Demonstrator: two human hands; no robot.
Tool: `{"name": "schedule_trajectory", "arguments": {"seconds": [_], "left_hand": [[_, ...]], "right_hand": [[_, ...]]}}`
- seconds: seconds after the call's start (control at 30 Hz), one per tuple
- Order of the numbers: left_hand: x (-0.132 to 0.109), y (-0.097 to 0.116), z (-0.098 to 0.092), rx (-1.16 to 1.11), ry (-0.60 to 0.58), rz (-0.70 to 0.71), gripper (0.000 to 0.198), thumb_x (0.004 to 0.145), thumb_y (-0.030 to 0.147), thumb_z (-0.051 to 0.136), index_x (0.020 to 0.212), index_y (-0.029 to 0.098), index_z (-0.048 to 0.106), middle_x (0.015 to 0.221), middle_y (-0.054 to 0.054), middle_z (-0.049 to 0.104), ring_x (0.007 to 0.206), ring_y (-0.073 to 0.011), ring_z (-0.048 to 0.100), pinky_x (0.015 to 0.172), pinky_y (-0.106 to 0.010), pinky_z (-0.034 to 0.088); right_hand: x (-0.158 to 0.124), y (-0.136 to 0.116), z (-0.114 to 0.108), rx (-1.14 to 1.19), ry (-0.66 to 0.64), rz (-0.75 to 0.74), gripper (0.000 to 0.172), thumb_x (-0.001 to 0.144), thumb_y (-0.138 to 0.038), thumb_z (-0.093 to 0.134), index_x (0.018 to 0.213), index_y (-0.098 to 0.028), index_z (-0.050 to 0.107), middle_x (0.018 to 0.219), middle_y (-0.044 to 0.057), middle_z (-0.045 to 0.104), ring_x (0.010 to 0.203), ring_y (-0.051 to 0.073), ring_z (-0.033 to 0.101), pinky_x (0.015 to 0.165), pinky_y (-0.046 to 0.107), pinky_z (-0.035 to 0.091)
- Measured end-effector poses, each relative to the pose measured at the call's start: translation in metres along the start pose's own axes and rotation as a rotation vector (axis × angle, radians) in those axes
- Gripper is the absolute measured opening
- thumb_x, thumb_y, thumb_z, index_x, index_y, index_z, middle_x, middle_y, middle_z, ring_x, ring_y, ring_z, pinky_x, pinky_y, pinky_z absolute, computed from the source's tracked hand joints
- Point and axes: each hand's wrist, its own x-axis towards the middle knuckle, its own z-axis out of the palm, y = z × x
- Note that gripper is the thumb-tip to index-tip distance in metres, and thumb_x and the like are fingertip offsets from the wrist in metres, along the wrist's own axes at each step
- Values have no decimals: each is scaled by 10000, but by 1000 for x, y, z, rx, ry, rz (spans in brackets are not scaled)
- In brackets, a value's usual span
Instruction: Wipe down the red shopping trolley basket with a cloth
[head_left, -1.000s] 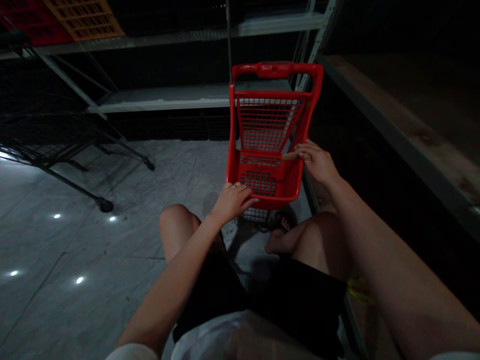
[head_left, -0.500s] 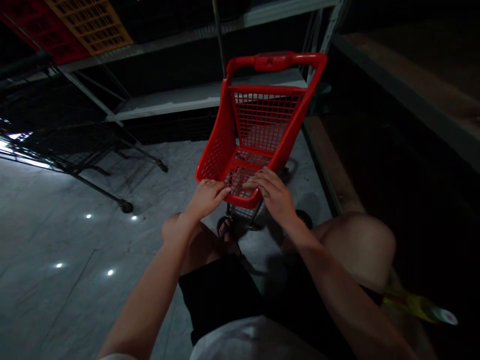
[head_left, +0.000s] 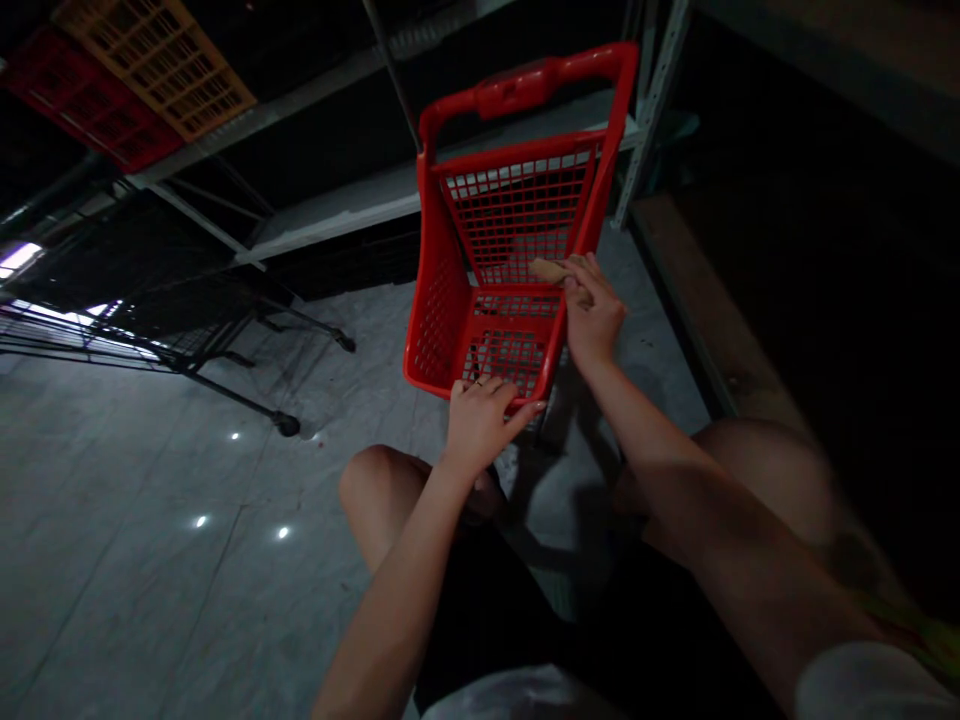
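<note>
Work on the small red cart (head_left: 439, 290) looks under way rather than finished, judging by how the hands stand. The cart sits upright at twelve o'clock from the person, just beyond the knees (head_left: 379, 480). At the cart's six o'clock, the left hand (head_left: 484, 425) lies over the near rim (head_left: 426, 385), its grip draped across with the thumb spread sideways; whether it clamps, I cannot tell. Toward the cart's three o'clock, the right hand (head_left: 596, 315) pinches a tan strip (head_left: 547, 270) in its grip, perhaps folded cloth, the free end pointing inward. The strip is not yet put down; how much is done and how much remains, the dim view does not show.
</note>
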Motion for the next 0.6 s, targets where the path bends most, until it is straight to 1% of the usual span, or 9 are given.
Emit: {"name": "schedule_trajectory", "arguments": {"seconds": [0.1, 0.17, 0.2, 0.27, 0.33, 0.37, 0.4, 0.5, 0.6], "left_hand": [[0, -2, -5, -21, -57, -64, 546, 1078, 655, 495, 921, 193, 739, 988, -70, 793, 1023, -266, 745, 912, -395, 471], [7, -7, -10, -152, -74, -149, 577, 1119, 622, 396, 950, 197, 748, 944, -76, 799, 958, -259, 763, 886, -384, 516], [14, -10, -12, -267, -46, -191, 593, 1134, 607, 345, 994, 201, 754, 955, -79, 806, 949, -250, 770, 882, -375, 541], [34, -16, -14, -519, 99, -240, 602, 1145, 592, 292, 1144, 200, 749, 1096, -94, 817, 1039, -234, 774, 943, -366, 579], [60, -19, -13, -672, 263, -196, 569, 1143, 581, 319, 1323, 193, 695, 1355, -117, 759, 1258, -231, 719, 1105, -387, 554], [74, -19, -11, -699, 310, -147, 552, 1141, 568, 346, 1408, 192, 650, 1471, -125, 699, 1369, -234, 662, 1188, -406, 508], [86, -17, -8, -707, 324, -88, 545, 1140, 546, 364, 1482, 192, 599, 1558, -130, 636, 1456, -234, 598, 1254, -423, 454], [108, -6, 8, -692, 250, 78, 545, 1143, 458, 341, 1611, 214, 475, 1701, -120, 485, 1597, -221, 440, 1351, -451, 326], [104, 5, 24, -648, 208, 151, 553, 1142, 392, 292, 1668, 254, 393, 1794, -77, 320, 1686, -205, 245, 1396, -473, 214]], "right_hand": [[7, 1, 14, 62, 31, 58, 284, 1030, -244, 598, 1218, -254, 810, 1356, 59, 781, 1404, 232, 659, 1253, 485, 485], [-5, -8, 17, 138, 35, 114, 276, 1025, -281, 623, 1221, -250, 814, 1351, 70, 784, 1371, 231, 683, 1240, 475, 500], [-15, -15, 18, 178, 36, 148, 275, 1019, -299, 637, 1221, -247, 816, 1344, 74, 787, 1358, 231, 692, 1237, 471, 503], [-41, -33, 17, 253, 47, 230, 289, 1010, -322, 649, 1233, -242, 816, 1346, 76, 787, 1355, 230, 694, 1248, 469, 493], [-68, -49, 17, 318, 76, 327, 326, 1017, -335, 634, 1278, -234, 800, 1387, 81, 766, 1369, 225, 685, 1259, 473, 484], [-79, -55, 18, 336, 95, 377, 338, 1015, -348, 636, 1291, -232, 794, 1396, 84, 760, 1366, 224, 687, 1256, 473, 488], [-88, -59, 18, 347, 112, 419, 347, 1011, -363, 642, 1294, -230, 791, 1402, 89, 756, 1361, 225, 690, 1251, 470, 495], [-100, -55, 22, 363, 153, 501, 344, 977, -394, 668, 1232, -212, 811, 1371, 111, 769, 1323, 242, 712, 1214, 453, 529], [-89, -34, 28, 348, 129, 549, 298, 957, -387, 639, 1077, -190, 827, 1208, 107, 824, 1196, 255, 760, 1109, 438, 596]]}}
